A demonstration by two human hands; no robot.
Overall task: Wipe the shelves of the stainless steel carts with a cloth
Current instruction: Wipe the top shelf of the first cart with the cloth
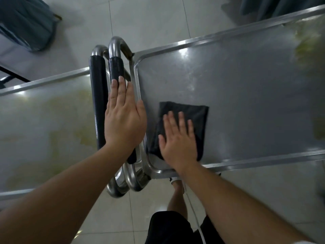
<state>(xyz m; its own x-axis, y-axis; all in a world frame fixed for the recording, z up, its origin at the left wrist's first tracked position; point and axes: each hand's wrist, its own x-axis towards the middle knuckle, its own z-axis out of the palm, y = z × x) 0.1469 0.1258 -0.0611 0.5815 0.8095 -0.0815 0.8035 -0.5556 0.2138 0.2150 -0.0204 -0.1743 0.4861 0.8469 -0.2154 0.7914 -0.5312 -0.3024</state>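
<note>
Two stainless steel carts stand end to end below me. On the right cart's top shelf [246,88] lies a folded dark cloth [197,111], near the shelf's left end. My right hand [177,140] presses flat on the cloth, fingers spread. My left hand [123,117] lies flat, fingers straight, over the right cart's black-padded handle [116,67] and the shelf's left rim. The left cart's top shelf [44,124] shows yellowish stains. Yellowish smears also mark the far right of the right shelf.
The left cart's black-padded handle [97,95] sits right beside the other handle. A blue-grey covered object [26,25] stands on the tiled floor at the top left. My legs and a shoe [175,182] show below the right cart's near rim.
</note>
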